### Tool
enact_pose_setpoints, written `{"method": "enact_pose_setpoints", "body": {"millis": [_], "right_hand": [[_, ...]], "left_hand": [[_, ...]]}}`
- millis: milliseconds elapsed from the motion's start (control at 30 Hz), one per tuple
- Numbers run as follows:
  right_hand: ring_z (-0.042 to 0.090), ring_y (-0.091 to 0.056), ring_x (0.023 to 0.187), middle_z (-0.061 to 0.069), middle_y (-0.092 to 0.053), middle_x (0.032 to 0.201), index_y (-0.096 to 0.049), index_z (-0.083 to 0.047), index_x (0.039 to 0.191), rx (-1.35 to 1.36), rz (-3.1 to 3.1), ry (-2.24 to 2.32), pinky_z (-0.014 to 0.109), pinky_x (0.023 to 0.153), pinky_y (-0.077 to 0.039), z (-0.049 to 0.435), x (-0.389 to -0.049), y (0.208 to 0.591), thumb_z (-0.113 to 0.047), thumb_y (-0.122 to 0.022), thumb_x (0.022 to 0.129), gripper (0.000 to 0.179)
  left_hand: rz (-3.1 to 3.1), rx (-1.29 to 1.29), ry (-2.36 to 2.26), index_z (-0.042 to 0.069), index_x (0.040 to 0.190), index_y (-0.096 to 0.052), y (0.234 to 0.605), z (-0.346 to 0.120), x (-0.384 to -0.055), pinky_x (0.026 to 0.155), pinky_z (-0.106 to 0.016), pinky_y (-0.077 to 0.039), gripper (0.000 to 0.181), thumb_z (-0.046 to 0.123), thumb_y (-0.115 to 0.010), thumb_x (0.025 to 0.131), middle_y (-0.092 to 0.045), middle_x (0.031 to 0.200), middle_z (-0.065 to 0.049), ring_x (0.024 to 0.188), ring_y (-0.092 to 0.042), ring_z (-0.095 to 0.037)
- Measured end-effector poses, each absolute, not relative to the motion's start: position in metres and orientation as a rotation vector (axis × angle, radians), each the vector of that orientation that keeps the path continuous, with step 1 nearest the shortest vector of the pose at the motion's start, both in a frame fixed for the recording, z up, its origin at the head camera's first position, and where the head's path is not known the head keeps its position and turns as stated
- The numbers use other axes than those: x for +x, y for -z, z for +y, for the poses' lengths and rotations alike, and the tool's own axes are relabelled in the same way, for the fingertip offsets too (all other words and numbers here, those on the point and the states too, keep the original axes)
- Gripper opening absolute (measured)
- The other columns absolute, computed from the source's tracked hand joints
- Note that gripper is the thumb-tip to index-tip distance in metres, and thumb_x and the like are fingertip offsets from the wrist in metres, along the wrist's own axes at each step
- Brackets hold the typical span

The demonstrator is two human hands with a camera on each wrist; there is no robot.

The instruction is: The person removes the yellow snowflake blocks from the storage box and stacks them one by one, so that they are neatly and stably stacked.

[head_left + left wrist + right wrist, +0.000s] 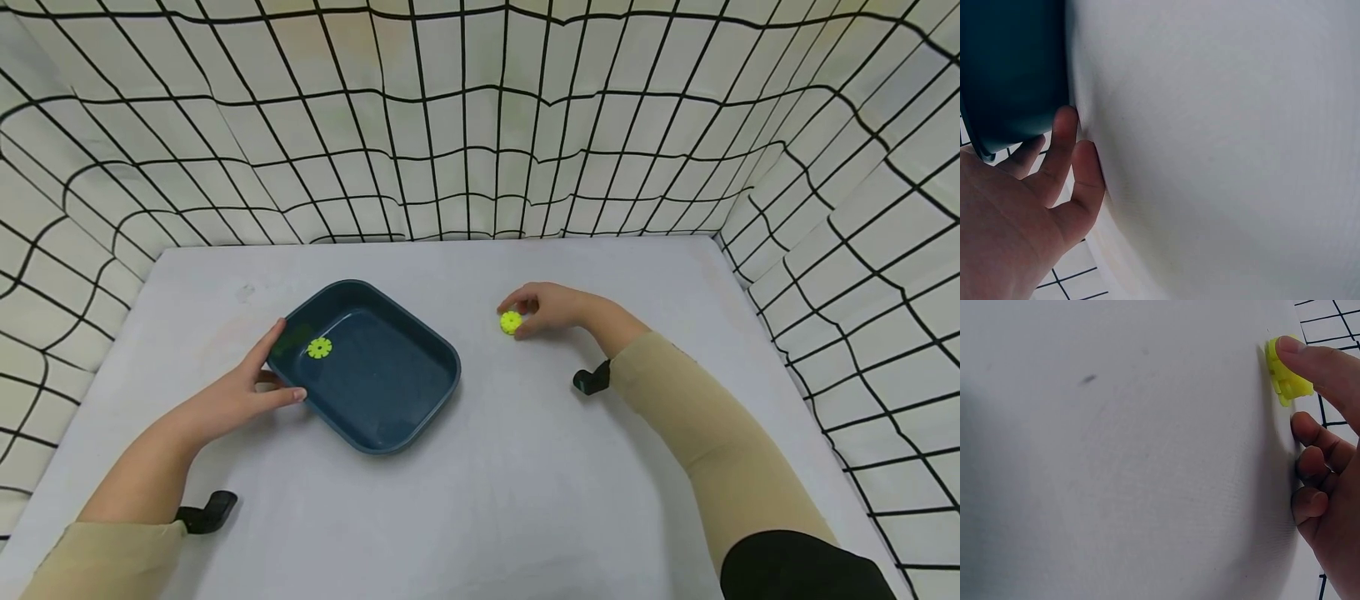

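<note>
A dark blue rectangular tray [375,392] sits turned at an angle on the white table. One small yellow-green notched disc [319,347], shaped like a flower, lies inside it towards the left. My left hand [247,387] holds the tray's left corner, thumb and index finger spread along the rim. In the left wrist view, other fingertips [1065,119] reach the tray's outer wall low by the table. To the right of the tray, my right hand [551,310] pinches a second yellow-green notched disc [511,322] between thumb and index finger. Its remaining fingers [1310,503] are curled at the table surface.
A black grid net [465,125] over pale walls surrounds the white table [480,517] at the back and both sides. Black wrist mounts [592,379] stick out from both sleeves. A small dark mark [1088,379] shows on the table in the right wrist view.
</note>
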State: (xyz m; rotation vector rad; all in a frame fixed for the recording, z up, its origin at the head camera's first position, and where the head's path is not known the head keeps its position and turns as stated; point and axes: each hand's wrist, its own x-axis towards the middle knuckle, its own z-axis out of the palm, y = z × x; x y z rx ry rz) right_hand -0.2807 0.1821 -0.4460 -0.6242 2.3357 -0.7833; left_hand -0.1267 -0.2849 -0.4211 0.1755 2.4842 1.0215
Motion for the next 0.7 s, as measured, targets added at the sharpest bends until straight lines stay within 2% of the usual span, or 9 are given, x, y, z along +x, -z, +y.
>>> {"method": "enact_pose_setpoints", "body": {"millis": [333, 700], "right_hand": [[0.023, -0.051, 0.101, 0.003, -0.058, 0.113, -0.067, -0.027, 0.128, -0.611, 2.322, 0.875, 0.036, 0.084, -0.043, 0.19, -0.285, 0.445, -0.025, -0.077, 0.087, 0.043], [0.023, -0.058, 0.102, 0.002, -0.06, 0.112, -0.066, -0.025, 0.13, -0.648, 2.284, 0.947, 0.039, 0.086, -0.044, 0.185, -0.289, 0.43, -0.033, -0.075, 0.088, 0.044]], "left_hand": [[2.471, 0.171, -1.02, 0.035, 0.155, 0.022, 0.421, -0.281, -0.13, 0.091, -0.066, -0.042, 0.106, 0.04, -0.065, 0.095, -0.016, 0.155, -0.033, 0.126, -0.042, -0.049], [2.491, 0.181, -1.017, 0.035, 0.155, 0.022, 0.422, -0.284, -0.128, 0.091, -0.066, -0.042, 0.106, 0.039, -0.065, 0.095, -0.019, 0.153, -0.034, 0.125, -0.043, -0.05]]}}
